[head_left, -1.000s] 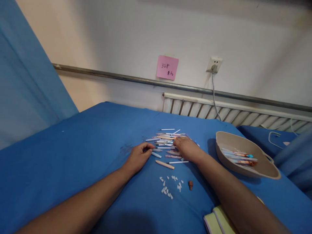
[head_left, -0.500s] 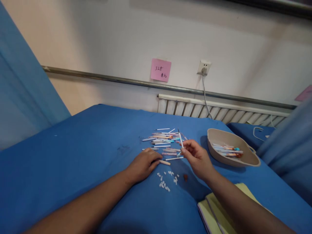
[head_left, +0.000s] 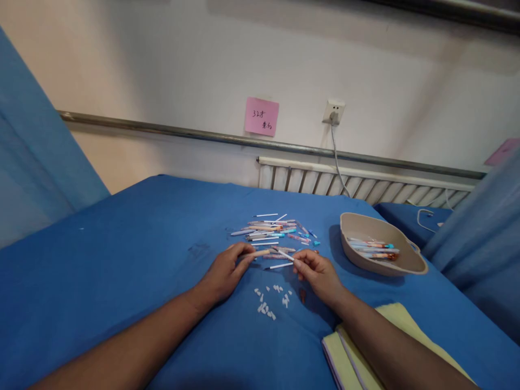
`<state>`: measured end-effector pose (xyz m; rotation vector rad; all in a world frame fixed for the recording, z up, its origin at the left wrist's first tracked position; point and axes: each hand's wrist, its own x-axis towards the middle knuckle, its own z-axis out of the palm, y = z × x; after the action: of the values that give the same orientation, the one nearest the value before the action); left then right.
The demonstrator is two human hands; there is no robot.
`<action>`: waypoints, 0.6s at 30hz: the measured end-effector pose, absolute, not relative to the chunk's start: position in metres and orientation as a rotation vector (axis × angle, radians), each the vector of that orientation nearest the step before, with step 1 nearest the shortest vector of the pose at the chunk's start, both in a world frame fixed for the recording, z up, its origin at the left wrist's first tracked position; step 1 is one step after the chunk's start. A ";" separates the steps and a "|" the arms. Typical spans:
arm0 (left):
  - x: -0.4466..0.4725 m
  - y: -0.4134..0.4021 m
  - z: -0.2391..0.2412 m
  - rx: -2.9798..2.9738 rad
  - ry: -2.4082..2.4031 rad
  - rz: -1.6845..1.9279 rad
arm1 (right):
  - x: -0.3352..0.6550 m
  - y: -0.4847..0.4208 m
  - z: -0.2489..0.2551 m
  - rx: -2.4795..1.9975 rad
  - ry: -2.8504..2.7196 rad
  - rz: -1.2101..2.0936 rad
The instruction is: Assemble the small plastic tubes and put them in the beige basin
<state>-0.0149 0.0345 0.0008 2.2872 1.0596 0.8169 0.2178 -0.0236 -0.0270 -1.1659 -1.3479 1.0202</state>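
My left hand [head_left: 224,269] pinches a beige pen barrel [head_left: 257,253] just above the blue cloth. My right hand [head_left: 317,271] pinches a thin white refill [head_left: 286,255], its tip pointing left toward the barrel's end. Behind both hands lies a heap of pen barrels and refills [head_left: 271,231]. Several small white caps [head_left: 271,300] are scattered on the cloth between my wrists, with a small brown cap [head_left: 302,295] beside them.
A beige oval basket [head_left: 379,264] holding assembled pens stands at the right on the blue-covered table [head_left: 134,254]. A yellow notebook [head_left: 357,352] lies under my right forearm. A blue curtain [head_left: 483,254] hangs at the right; a radiator, a wall socket and a pink note are behind.
My left hand picked the beige barrel up off the cloth. My right hand lifted a white refill from the heap, then lowered it and turned it toward the barrel.
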 end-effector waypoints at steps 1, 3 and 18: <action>-0.015 0.034 0.001 2.249 1.058 0.839 | 0.219 -0.023 -0.027 -1.182 -1.365 0.992; -0.016 0.033 0.002 2.192 1.057 0.872 | 0.222 -0.023 -0.027 -1.216 -1.392 0.951; -0.016 0.032 0.000 2.191 1.103 0.930 | 0.230 -0.024 -0.025 -1.307 -1.546 0.816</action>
<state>-0.0159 0.0322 0.0000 2.1913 1.1029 0.9298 0.2298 -0.0238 -0.0251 -1.3073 -1.5455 0.8161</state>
